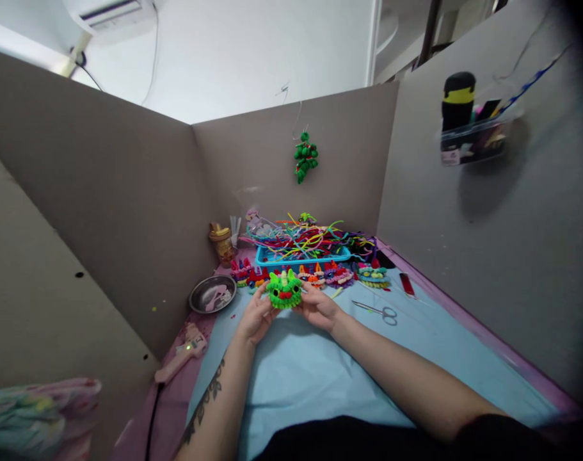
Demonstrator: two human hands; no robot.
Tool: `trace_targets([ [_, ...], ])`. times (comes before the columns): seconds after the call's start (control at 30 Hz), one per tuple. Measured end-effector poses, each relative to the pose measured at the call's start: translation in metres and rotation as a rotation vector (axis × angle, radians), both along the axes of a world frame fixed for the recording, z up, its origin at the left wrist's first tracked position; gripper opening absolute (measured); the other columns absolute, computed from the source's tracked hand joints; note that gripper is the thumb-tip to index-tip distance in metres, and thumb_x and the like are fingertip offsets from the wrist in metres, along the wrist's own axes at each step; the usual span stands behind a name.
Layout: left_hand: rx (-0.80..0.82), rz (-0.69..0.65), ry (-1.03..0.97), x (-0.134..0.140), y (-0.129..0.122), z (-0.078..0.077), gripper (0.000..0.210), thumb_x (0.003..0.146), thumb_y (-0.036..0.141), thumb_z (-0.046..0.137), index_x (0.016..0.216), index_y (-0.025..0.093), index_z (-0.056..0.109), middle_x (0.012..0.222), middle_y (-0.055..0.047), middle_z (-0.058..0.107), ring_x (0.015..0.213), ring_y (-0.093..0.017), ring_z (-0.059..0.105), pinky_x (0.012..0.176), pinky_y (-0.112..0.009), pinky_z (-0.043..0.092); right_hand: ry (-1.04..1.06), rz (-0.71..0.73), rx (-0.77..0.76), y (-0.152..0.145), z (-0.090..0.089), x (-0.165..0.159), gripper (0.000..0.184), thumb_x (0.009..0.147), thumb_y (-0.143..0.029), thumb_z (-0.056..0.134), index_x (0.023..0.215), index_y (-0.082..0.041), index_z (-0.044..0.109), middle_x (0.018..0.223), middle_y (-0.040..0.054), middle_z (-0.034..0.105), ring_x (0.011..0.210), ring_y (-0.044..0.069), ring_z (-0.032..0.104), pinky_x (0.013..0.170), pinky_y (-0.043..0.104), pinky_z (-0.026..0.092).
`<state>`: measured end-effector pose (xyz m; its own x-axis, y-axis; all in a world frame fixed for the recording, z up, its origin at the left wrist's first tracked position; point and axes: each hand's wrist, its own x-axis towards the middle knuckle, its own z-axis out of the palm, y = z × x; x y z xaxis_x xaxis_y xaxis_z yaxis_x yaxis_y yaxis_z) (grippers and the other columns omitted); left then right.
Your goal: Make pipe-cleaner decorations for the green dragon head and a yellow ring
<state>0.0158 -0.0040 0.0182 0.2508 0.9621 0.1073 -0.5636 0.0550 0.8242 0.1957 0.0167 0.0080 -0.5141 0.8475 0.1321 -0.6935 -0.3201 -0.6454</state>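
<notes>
Between my two hands is a green pipe-cleaner animal head [285,290] with dark eyes, a red mouth and pale green ears. My left hand [258,315] grips its left side, and my right hand [321,307] grips its right side. Both hands are closed on it, just above the light blue cloth [315,378]. Behind it sits a row of similar heads, among them a purple-red one [338,274], an orange one [312,275] and a teal-green one [372,275]. Scissors [377,311] lie on the cloth to the right of my right hand.
A blue tray [303,257] at the back overflows with pipe cleaners [305,237]. On the left are a metal bowl [212,294], a pink glue gun [185,354] and a lidded cup [221,244]. Grey partitions [291,166] enclose the table; a clear holder [473,141] hangs on the right one.
</notes>
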Motion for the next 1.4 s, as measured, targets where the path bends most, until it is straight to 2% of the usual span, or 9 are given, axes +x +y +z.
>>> trace_targets([
  [0.2, -0.022, 0.015, -0.054, 0.001, 0.001, -0.001, 0.058, 0.068, 0.016, 0.07, 0.12, 0.022, 0.044, 0.097, -0.003, 0.064, 0.083, -0.013, 0.062, 0.081, -0.029, 0.047, -0.015, -0.002, -0.011, -0.001, 0.002, 0.001, 0.059, 0.059, 0.002, 0.058, 0.111, -0.023, 0.048, 0.095, 0.0008, 0.065, 0.082, 0.014, 0.062, 0.075, 0.027, 0.048],
  [0.47, -0.07, -0.011, -0.016, 0.0, -0.001, -0.002, 0.049, 0.07, 0.02, 0.069, 0.113, 0.021, 0.047, 0.1, -0.005, 0.061, 0.086, -0.015, 0.061, 0.077, -0.029, 0.048, -0.079, -0.044, -0.016, 0.006, -0.005, 0.001, 0.056, 0.055, 0.0, 0.054, 0.106, -0.023, 0.053, 0.088, -0.0006, 0.065, 0.075, 0.014, 0.062, 0.066, 0.025, 0.048],
  [0.67, -0.048, 0.032, 0.479, -0.011, -0.002, -0.012, 0.072, 0.056, 0.018, 0.077, 0.121, 0.017, 0.044, 0.092, -0.006, 0.06, 0.073, -0.014, 0.061, 0.065, -0.025, 0.047, -0.487, -0.062, 0.073, 0.009, -0.006, 0.009, 0.047, 0.046, 0.001, 0.052, 0.088, -0.017, 0.062, 0.081, 0.0002, 0.067, 0.074, 0.016, 0.062, 0.066, 0.026, 0.048],
  [0.8, 0.011, 0.07, 0.782, -0.02, 0.003, -0.021, 0.072, 0.049, 0.012, 0.076, 0.116, 0.015, 0.049, 0.079, -0.001, 0.059, 0.064, -0.014, 0.06, 0.06, -0.025, 0.046, -0.613, 0.002, 0.186, 0.01, -0.008, 0.016, 0.044, 0.048, -0.002, 0.054, 0.088, -0.015, 0.065, 0.083, 0.0016, 0.068, 0.077, 0.018, 0.061, 0.068, 0.027, 0.046],
  [1.03, 0.081, 0.092, 0.918, -0.034, 0.007, -0.023, 0.055, 0.052, 0.009, 0.068, 0.105, 0.013, 0.055, 0.071, -0.003, 0.064, 0.063, -0.016, 0.06, 0.061, -0.026, 0.045, -0.856, -0.117, 0.384, 0.011, -0.007, 0.019, 0.039, 0.051, -0.003, 0.051, 0.083, -0.016, 0.069, 0.078, 0.0004, 0.068, 0.072, 0.017, 0.059, 0.068, 0.028, 0.044],
  [1.13, 0.139, 0.186, 1.013, -0.043, 0.006, -0.016, 0.039, 0.057, 0.013, 0.064, 0.096, 0.014, 0.06, 0.069, -0.003, 0.065, 0.063, -0.017, 0.06, 0.063, -0.027, 0.045, -0.984, -0.14, 0.455, 0.013, -0.01, 0.022, 0.037, 0.052, -0.003, 0.047, 0.077, -0.017, 0.07, 0.073, -0.0005, 0.067, 0.067, 0.016, 0.057, 0.065, 0.027, 0.043],
  [1.23, 0.212, 0.482, 1.301, -0.06, 0.009, 0.002, 0.019, 0.068, 0.019, 0.056, 0.084, 0.014, 0.065, 0.076, -0.008, 0.067, 0.072, -0.02, 0.06, 0.07, -0.03, 0.044, -1.026, -0.177, 0.501, 0.019, -0.013, 0.026, 0.035, 0.054, -0.003, 0.049, 0.078, -0.018, 0.07, 0.074, 0.0003, 0.067, 0.065, 0.015, 0.056, 0.062, 0.026, 0.042],
  [1.3, 0.224, 0.639, 1.58, -0.075, 0.016, 0.018, 0.02, 0.075, 0.02, 0.049, 0.083, 0.015, 0.066, 0.086, -0.011, 0.068, 0.082, -0.022, 0.06, 0.077, -0.03, 0.041, -1.023, -0.225, 0.46, 0.021, -0.011, 0.032, 0.035, 0.054, -0.004, 0.053, 0.082, -0.019, 0.069, 0.082, 0.0021, 0.068, 0.063, 0.015, 0.056, 0.058, 0.026, 0.042],
  [1.4, 0.038, 0.614, 1.922, -0.099, 0.037, 0.036, 0.027, 0.078, 0.024, 0.045, 0.092, 0.016, 0.067, 0.094, -0.014, 0.067, 0.089, -0.026, 0.061, 0.074, -0.031, 0.041, -1.076, -0.281, 0.393, 0.018, 0.002, 0.044, 0.037, 0.057, -0.008, 0.058, 0.09, -0.02, 0.068, 0.096, 0.0055, 0.066, 0.062, 0.015, 0.056, 0.054, 0.026, 0.043],
])
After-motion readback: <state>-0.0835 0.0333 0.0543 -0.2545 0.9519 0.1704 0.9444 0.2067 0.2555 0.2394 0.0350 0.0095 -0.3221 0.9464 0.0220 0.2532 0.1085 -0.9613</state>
